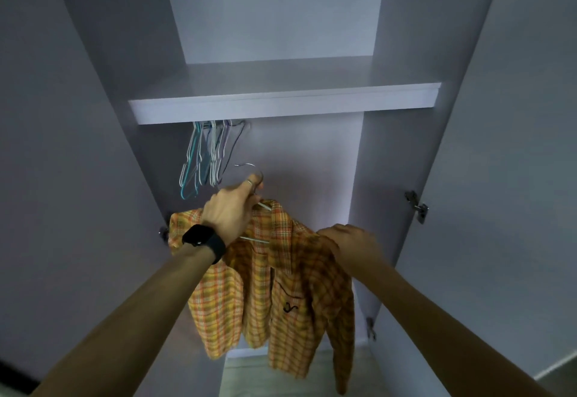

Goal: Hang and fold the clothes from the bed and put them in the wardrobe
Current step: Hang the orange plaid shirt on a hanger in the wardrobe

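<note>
An orange and yellow plaid shirt (281,296) hangs on a wire hanger (249,169) in front of the open wardrobe. My left hand (232,209), with a black watch on its wrist, grips the hanger just below its hook. The hook is free in the air, below and to the right of the empty hangers. My right hand (349,242) grips the shirt's right shoulder. One sleeve hangs down at the lower right.
Several empty wire hangers (209,153) hang bunched at the left under the white shelf (281,99). Both wardrobe doors stand open, the right one carrying a metal hinge (416,206). A strip of floor (249,374) shows under the shirt.
</note>
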Motion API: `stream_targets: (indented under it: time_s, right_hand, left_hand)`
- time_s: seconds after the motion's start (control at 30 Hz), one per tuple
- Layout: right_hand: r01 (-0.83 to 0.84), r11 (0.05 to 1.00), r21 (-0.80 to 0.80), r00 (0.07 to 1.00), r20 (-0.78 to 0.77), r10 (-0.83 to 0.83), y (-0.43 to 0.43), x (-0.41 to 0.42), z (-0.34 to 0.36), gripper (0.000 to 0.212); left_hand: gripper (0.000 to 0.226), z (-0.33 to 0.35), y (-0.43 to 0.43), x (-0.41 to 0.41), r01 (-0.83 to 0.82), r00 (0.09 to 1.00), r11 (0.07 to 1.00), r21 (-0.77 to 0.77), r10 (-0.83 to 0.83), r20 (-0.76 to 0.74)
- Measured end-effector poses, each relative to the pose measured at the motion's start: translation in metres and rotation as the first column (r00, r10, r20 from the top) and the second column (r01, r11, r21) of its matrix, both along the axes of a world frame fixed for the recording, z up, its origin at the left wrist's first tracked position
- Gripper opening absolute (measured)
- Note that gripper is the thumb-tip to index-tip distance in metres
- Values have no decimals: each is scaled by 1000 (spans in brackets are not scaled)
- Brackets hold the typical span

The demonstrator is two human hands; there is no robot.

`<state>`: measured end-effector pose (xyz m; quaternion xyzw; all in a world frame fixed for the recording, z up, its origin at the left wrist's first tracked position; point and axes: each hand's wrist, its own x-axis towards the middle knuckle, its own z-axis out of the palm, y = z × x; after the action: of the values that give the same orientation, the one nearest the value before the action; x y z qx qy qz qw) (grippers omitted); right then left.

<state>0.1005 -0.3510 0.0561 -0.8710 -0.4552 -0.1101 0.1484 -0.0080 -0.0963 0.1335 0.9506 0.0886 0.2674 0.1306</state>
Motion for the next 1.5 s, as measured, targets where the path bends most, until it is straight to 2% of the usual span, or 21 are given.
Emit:
stream_targets:
  time_s: [0.03,0.07,0.17,0.2,0.37,0.47,0.6,0.77,0.83,0.87,0.93,1.03,1.17,1.3,1.37,1.5]
  right_hand:
    - [19,998,-56,999,-31,-21,-2,2,-5,54]
    - [29,999,-37,998,-46,-31,-4,2,-9,48]
    - [54,985,165,994,-106,-37,-7,0,-9,43]
    - [45,982,185,993,-114,-24,-7,2,-8,40]
    - [44,997,61,958,-285,-25,-14,18,-8,28]
    - [103,991,84,965,-251,-79,-28,28,-11,28]
    - [143,989,31,960,-247,-131,-48,49,-16,28]
    - [147,987,-66,957,-241,-158,-59,71,-17,25]
    - [167,980,-106,951,-246,-189,-60,80,-16,21]
    - [183,976,-116,946,-249,-207,-62,84,-16,20]
    - [212,971,-114,942,-242,-234,-64,98,-14,18]
    - [266,958,-109,928,-239,-285,-60,116,-4,18]
    - [350,932,-90,908,-211,-361,-50,135,10,19]
    - [421,903,-83,873,-234,-428,-38,156,12,12]
    - [466,883,-49,849,-257,-462,-30,175,17,10]
    - [577,816,18,796,-237,-557,-19,204,18,21]
  left_hand:
    - [22,-3,-3,4,9,1000,1000,-2,-9,-8]
    - [22,-5,-6,7,17,1000,1000,-7,-17,-18]
    - [19,-11,-18,23,61,998,998,-13,-61,-22]
    - [20,-14,-24,30,76,997,997,-15,-76,-21]
    - [19,-23,-53,58,118,993,991,-60,-119,-27]
    - [20,-24,-67,76,114,992,990,-88,-119,-50]
    - [38,-29,-87,97,114,986,991,-76,-122,-114]
    - [43,-32,-93,114,15,968,1000,5,-13,-252]
    - [42,-26,-90,119,-12,964,999,52,25,-263]
    - [41,-21,-89,122,-14,970,996,91,36,-241]
    - [42,-3,-85,134,-2,994,981,195,23,-106]
    - [56,29,-78,155,-46,996,944,328,19,85]
    - [72,51,-65,186,-124,991,901,416,89,102]
    - [63,35,-39,220,-156,988,899,409,150,48]
    - [62,25,-23,238,-165,986,886,434,137,96]
    - [61,8,-5,259,-171,967,859,483,52,249]
